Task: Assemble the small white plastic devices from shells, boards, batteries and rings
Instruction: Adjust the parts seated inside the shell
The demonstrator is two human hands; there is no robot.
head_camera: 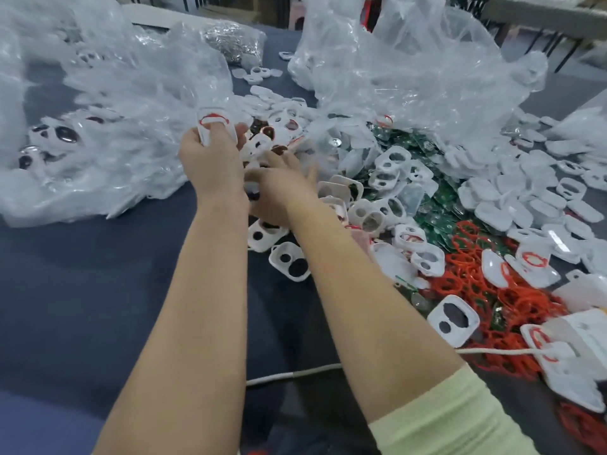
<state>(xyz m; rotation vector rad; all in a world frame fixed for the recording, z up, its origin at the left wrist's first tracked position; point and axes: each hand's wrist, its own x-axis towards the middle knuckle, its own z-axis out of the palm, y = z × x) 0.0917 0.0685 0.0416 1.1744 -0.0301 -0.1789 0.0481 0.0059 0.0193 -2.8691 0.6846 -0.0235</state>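
My left hand (210,156) grips a white shell with a red ring (213,124) seated in it, held up above the pile. My right hand (279,185) reaches into the heap of white shells (381,195) just to the right of it; it is blurred and its fingers look spread over the parts. Green circuit boards (430,205) lie in a mound beyond the shells. Loose red rings (466,284) are piled at the right. Shells with dark round inserts (62,134) sit inside a plastic bag at the left.
Clear plastic bags (410,70) bulge at the back and at the left (115,93). A bag of shiny metal parts (236,41) lies at the far middle. A white cable (295,374) crosses the dark blue table cloth (98,290) near me.
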